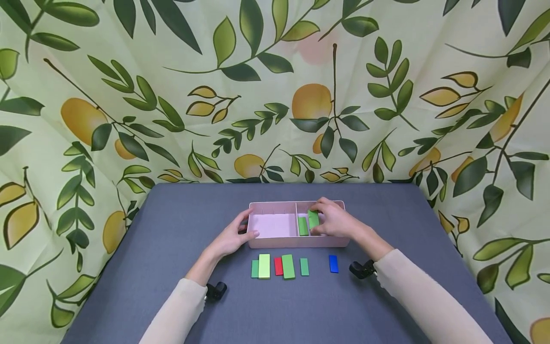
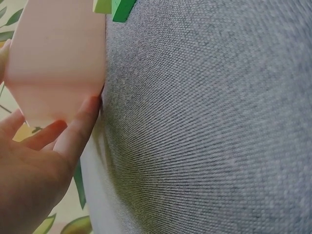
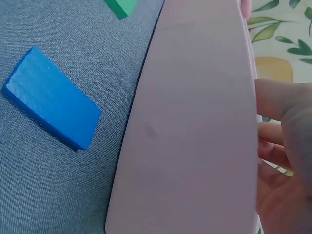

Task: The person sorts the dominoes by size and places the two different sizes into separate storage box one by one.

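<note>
A pink box with a divider stands on the grey cloth, its left compartment wider than the right. My left hand holds the box's left end, thumb over the rim and fingers along the end wall. Over the right compartment, my right hand pinches a green block between thumb and fingers. Beside that block, another green block leans by the divider. The box's front wall hides the pinched block in the right wrist view.
In front of the box lie a narrow green block, a light green block, a red block, a larger green block, a small green block and a blue block. A leaf-patterned curtain rises behind the table.
</note>
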The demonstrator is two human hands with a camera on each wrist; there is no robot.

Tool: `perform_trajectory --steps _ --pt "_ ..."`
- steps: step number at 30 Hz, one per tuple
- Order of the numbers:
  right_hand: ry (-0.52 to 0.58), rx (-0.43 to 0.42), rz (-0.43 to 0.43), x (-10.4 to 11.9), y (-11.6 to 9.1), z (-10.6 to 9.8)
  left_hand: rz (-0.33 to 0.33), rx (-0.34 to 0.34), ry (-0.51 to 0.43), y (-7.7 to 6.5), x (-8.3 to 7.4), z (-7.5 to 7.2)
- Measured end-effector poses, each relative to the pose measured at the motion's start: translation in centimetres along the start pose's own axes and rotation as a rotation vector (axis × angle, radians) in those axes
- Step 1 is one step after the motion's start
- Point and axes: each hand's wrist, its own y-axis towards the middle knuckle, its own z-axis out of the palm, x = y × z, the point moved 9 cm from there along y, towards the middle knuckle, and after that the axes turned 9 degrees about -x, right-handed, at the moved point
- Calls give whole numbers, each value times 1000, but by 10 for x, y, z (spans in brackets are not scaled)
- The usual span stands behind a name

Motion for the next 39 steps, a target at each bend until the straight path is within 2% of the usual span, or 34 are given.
perform_trajectory --steps 6,23,35,39 --pt "-15 17 -11 -4 1 7 15 3 -2 -1 -2 0" --pt "-42 57 -23 -10 3 20 2 1 -11 -1 -1 1" --pt "-20 58 59 -16 5 24 1 -5 -21 -1 0 0" --pt "14 31 58 -11 4 16 3 -2 -22 -1 0 0"
